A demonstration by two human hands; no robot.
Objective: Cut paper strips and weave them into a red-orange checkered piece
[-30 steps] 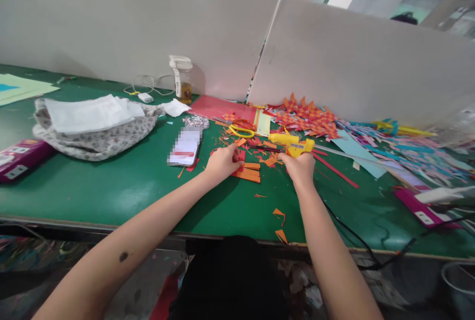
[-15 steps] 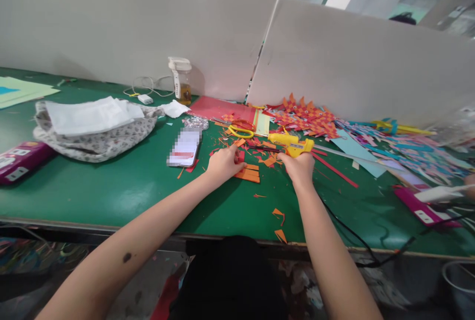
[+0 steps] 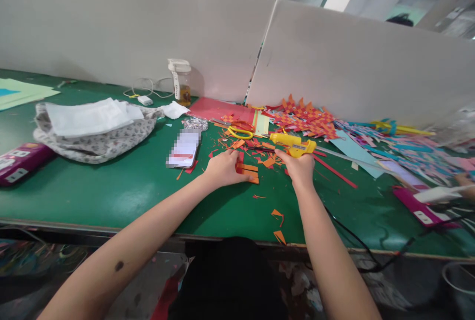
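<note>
Your right hand closed its grip around the handle of the yellow glue gun just above the green table, while your left hand pinched the orange paper strips lying beside it.

No lettering can be read anywhere. The phone screen at ten o'clock from the left hand is blurred out, and the white labels on the purple box at nine o'clock are too small to make out.
</note>
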